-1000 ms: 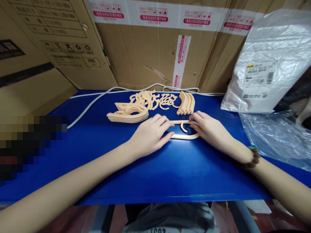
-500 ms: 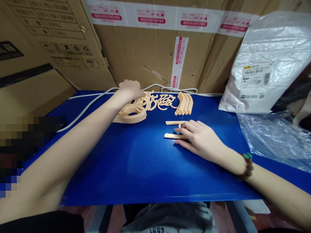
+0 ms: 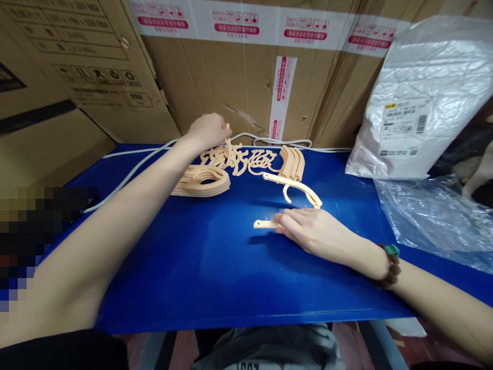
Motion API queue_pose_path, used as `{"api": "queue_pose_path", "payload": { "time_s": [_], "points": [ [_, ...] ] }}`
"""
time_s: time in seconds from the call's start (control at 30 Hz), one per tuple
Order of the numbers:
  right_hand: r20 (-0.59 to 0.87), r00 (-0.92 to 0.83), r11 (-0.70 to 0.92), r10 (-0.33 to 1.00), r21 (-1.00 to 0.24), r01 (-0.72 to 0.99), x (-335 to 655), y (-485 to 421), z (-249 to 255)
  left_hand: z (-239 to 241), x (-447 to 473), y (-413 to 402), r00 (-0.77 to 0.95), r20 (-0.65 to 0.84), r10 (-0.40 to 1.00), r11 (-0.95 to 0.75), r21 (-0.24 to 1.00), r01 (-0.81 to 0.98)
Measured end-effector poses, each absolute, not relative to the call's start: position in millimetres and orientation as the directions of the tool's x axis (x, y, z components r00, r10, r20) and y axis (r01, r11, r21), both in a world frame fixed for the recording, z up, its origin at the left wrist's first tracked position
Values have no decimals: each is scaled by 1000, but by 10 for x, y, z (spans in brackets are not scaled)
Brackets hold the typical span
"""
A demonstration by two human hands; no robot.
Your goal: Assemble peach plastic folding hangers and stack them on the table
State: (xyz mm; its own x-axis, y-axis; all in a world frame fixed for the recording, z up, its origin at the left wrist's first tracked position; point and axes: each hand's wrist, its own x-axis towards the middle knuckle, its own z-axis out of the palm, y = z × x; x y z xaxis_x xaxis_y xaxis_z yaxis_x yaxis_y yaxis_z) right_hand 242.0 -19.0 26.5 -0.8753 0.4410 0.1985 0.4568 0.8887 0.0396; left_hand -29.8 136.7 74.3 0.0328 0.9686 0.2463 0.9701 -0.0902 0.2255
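Observation:
My right hand (image 3: 314,228) is closed on a beige folding hanger, gripping one of its arms. The hanger's other arm (image 3: 290,183) and its curved hook (image 3: 287,194) stick out beyond the fingers, raised off the table. My left hand (image 3: 208,131) is closed over the back of the table and pinches a small beige plastic piece (image 3: 228,134), probably a hanger hook, above a loose pile of hooks (image 3: 219,156). Nearer me lies a stack of beige curved hanger pieces (image 3: 208,191). A row of beige curved hanger arms (image 3: 291,163) rests to the right of the hooks.
A blue table (image 3: 192,277) carries everything. Cardboard boxes (image 3: 215,77) stand along its back and left. A white cable (image 3: 134,177) runs behind the parts. At the right are a silvery mailing bag (image 3: 408,118) and clear plastic wrap (image 3: 431,221).
My left hand has risen slightly from the pile with a small piece. My right hand has closed on the hanger and lifted and tilted it, so its arms and hook show more.

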Motion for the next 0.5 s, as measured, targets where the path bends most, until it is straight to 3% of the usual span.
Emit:
{"api": "queue_pose_path", "payload": {
  "time_s": [0.07,0.17,0.23,0.5],
  "points": [
    [200,-875,887,441,55,459,2423,-191,258,876,-233,1256,68,341,938,-158,244,957],
    [207,-871,879,446,79,470,2432,-187,244,998,-68,1017,247,481,842,-436,334,836],
    [204,-869,875,451,88,476,2438,-188,238,987,58,823,274,516,812,-501,375,780],
    [190,-826,835,531,47,548,2443,-188,236,446,193,-35,465,343,816,-567,326,756]
  ]
}}
